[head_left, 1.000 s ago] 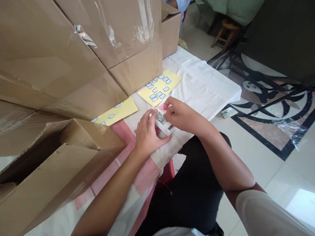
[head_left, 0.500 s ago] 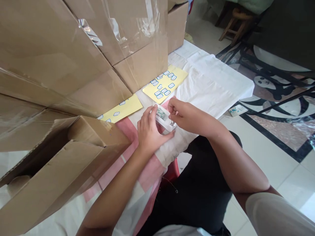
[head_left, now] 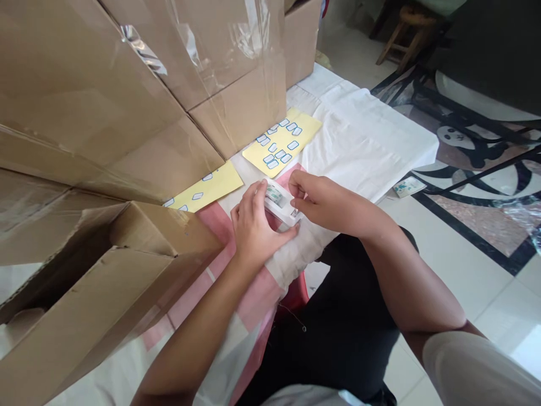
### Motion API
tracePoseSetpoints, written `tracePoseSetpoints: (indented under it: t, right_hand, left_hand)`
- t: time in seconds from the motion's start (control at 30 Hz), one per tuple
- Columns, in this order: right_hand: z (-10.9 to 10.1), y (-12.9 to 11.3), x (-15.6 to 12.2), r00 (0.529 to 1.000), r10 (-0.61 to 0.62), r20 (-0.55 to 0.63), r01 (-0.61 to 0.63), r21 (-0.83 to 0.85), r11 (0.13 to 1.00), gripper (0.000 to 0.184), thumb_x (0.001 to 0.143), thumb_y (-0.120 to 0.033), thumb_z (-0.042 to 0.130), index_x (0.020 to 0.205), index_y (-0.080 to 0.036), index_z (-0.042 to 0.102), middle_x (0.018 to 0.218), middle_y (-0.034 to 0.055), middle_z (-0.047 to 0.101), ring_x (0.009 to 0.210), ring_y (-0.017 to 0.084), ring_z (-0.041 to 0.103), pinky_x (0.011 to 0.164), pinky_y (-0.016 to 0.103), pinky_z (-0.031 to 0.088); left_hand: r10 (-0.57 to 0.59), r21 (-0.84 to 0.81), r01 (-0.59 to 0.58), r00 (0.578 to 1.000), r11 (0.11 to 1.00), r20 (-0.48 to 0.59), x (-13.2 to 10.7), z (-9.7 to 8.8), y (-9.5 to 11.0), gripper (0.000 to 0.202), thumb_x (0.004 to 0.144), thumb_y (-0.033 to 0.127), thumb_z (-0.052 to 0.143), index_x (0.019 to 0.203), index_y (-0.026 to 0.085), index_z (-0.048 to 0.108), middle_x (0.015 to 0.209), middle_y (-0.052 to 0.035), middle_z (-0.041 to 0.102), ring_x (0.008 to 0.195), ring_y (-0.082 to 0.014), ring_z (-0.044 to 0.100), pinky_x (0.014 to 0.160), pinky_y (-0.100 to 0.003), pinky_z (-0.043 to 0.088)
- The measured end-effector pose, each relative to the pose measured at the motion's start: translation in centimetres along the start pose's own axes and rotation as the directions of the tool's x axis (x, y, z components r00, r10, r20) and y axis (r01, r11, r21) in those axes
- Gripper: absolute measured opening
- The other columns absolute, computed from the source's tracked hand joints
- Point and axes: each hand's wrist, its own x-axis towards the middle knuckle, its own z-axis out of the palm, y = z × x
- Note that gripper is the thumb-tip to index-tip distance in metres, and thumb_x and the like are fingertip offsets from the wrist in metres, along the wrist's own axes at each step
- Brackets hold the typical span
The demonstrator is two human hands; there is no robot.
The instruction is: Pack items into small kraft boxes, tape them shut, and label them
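A small white rectangular case (head_left: pixel 284 212) rests on the cloth, tilted slightly in my grip. My left hand (head_left: pixel 256 223) is closed around it, fingers along the far left end and thumb against the near edge. In the case lies a clear packet with green print (head_left: pixel 274 195). Over its right end my right hand (head_left: pixel 310 194) is closed, fingers curled and thumb pressed to the index finger. A small shiny metallic piece (head_left: pixel 295 212) shows just below that thumb; whether the fingers grip it is hidden.
Yellow sheets with blue-outlined white stickers (head_left: pixel 279 145) lie beyond the case. Large taped cardboard boxes (head_left: pixel 236 121) stand behind and left. An open cardboard box (head_left: pixel 139 282) sits near my left forearm. White cloth (head_left: pixel 359 132) covers the table, whose edge falls off at right.
The camera view has shifted slightly. Both hands stay at the case in nearly the same pose, and the metallic piece is a little more covered by my right hand.
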Motion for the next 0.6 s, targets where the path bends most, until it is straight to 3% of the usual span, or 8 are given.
tracePoseSetpoints:
  t: [0.6]
  right_hand:
    - [-0.71, -0.63, -0.87, 0.997, 0.055, 0.049, -0.051, -0.080, 0.996, 0.018, 0.088, -0.010, 0.053, 0.084, -0.023, 0.040, 0.076, -0.0020, 0.050, 0.069, 0.016, 0.042, 0.062, 0.030, 0.025]
  left_hand:
    - [-0.028, -0.030, 0.029, 0.999, 0.999, 0.022, -0.01, -0.03, -0.15, 0.113, 0.063, 0.048, 0.086, 0.156, 0.025, 0.024, 0.156, -0.0173, 0.045, 0.144, -0.0355, 0.045, 0.112, -0.052, 0.040]
